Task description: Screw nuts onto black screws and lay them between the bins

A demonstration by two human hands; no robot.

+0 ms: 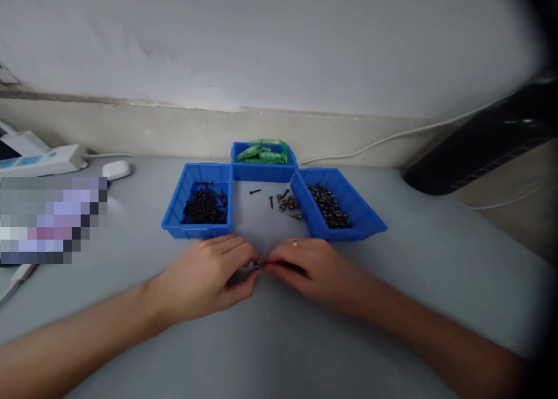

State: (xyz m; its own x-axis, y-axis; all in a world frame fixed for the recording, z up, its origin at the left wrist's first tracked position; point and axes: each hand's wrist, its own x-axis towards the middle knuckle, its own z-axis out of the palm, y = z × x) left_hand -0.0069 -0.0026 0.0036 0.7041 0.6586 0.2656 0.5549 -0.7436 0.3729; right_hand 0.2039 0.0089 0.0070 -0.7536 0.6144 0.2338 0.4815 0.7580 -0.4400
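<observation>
My left hand [218,274] is closed in a pinch at one end of a small metal fitting [257,265]. From the other side, my right hand [311,268], with a ring on one finger, is pinched shut at the same spot. Its fingertips cover whatever they grip. Beyond my hands, black screws [204,206] fill part of the left blue bin [196,231]. Small metal fittings [329,207] lie in the right blue bin [353,234]. Between the bins are a few loose black screws [271,202] and a small heap of fittings [288,203].
A third blue bin [264,173] at the back holds green plastic packets [264,153]. At left are a power strip [47,159], a white case [116,169] and a pixelated object [52,221]. A black object [471,143] and a white cable [370,150] stand at the right by the wall.
</observation>
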